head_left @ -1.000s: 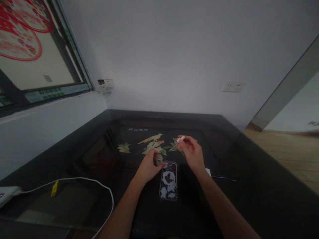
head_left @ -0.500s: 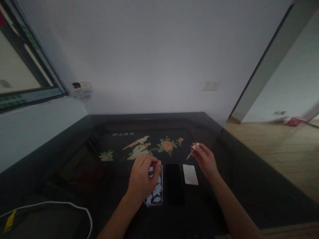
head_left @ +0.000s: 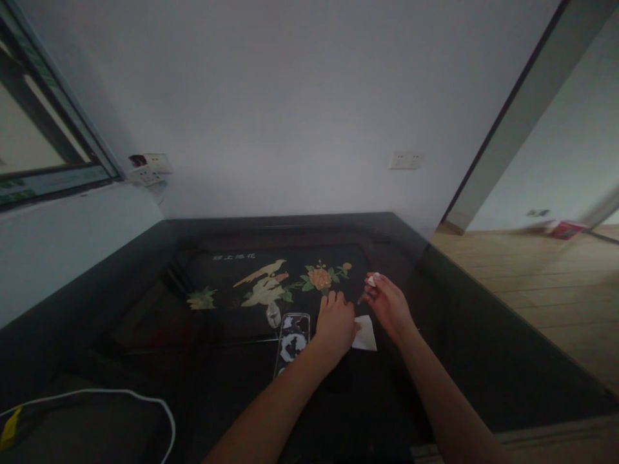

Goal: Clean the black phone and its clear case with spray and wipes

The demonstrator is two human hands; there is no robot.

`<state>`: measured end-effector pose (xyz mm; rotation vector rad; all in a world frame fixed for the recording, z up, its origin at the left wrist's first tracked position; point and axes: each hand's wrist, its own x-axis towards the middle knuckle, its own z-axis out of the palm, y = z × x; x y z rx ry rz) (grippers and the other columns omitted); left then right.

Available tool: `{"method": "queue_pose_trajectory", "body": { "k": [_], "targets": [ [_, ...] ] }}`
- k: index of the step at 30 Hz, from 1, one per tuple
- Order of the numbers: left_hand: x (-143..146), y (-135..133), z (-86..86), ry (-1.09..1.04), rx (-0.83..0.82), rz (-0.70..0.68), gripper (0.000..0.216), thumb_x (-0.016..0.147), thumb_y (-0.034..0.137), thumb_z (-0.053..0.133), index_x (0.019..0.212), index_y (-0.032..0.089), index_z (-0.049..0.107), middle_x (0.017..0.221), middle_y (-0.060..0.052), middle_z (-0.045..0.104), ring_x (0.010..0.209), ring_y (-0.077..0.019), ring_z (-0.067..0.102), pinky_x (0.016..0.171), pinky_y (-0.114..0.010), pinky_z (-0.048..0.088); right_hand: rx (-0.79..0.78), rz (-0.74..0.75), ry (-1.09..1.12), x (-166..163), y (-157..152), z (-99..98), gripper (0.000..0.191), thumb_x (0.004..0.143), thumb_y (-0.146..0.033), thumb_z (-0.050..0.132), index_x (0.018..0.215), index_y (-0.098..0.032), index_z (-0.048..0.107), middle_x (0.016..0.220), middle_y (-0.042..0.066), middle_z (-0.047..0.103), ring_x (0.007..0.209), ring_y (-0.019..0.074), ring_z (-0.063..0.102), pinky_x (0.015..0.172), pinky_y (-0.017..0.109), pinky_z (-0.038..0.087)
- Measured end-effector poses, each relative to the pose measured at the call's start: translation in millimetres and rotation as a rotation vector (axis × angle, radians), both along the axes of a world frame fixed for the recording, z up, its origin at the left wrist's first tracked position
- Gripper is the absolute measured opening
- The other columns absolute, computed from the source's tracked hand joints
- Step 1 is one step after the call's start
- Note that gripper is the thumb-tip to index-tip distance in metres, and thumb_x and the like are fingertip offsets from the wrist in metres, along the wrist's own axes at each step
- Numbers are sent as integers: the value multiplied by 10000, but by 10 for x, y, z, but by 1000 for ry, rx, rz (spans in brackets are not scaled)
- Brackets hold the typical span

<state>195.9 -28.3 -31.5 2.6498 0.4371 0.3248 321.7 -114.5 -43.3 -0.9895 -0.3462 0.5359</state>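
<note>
Head cam: small clear bottle [head_left: 273, 316] just beside patterned phone case [head_left: 294, 345], then L hand [head_left: 335, 325], palm-down, fingers curled at L edge of white paper [head_left: 366, 336], can't tell if gripping, prob. a pick-up step, next needing a firm pinch, while R hand [head_left: 391, 306] pinches white-capped stick [head_left: 371, 281] nr paper's far side.

A clear bottle [head_left: 273, 316] stands upright on the dark surface [head_left: 232, 399] beside the far end of a flat, pale-patterned phone case [head_left: 293, 345], with a partly covered white sheet [head_left: 366, 335] rightward and a white-topped tool [head_left: 372, 280] tilted in the right fingers [head_left: 383, 289].
</note>
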Motion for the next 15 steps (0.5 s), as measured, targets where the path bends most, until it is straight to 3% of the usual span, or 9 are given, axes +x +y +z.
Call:
{"method": "queue_pose_trajectory", "body": {
  "k": [4,7,9,12,15],
  "targets": [
    [-93,46,55,-27,-46,-34,76,857,221,678,879,169,627,1040,-143,637,1081,-320,554,936,-449,394,56,43,108,-16,11,2,291,716,-383,879,911,-223,733,871,7,722,724,135,646,619,245,541],
    [-258,173,106,-59,-218,-19,56,904,243,593,883,203,559,830,-41,634,793,-209,607,734,-335,450,88,74,168,-32,10,22,270,731,-376,869,914,-222,742,871,1,720,740,130,650,640,238,545],
    [-398,274,125,-103,-531,58,120,864,248,625,855,213,511,726,11,591,658,-159,582,615,-277,433,96,97,174,-57,12,41,250,748,-375,855,915,-227,742,868,-1,722,765,137,663,669,246,553],
    [-602,403,128,-126,-1069,111,268,786,248,694,937,219,474,787,17,623,689,-160,643,599,-263,498,94,110,151,-131,30,75,224,757,-363,841,912,-239,737,862,2,724,803,162,683,710,276,566],
    [-745,475,96,-120,-1341,94,431,708,283,786,1000,217,476,884,-18,669,762,-197,690,624,-314,570,78,120,105,-243,68,119,241,751,-368,840,929,-240,739,881,16,723,816,180,690,736,302,576]
  ]
}}
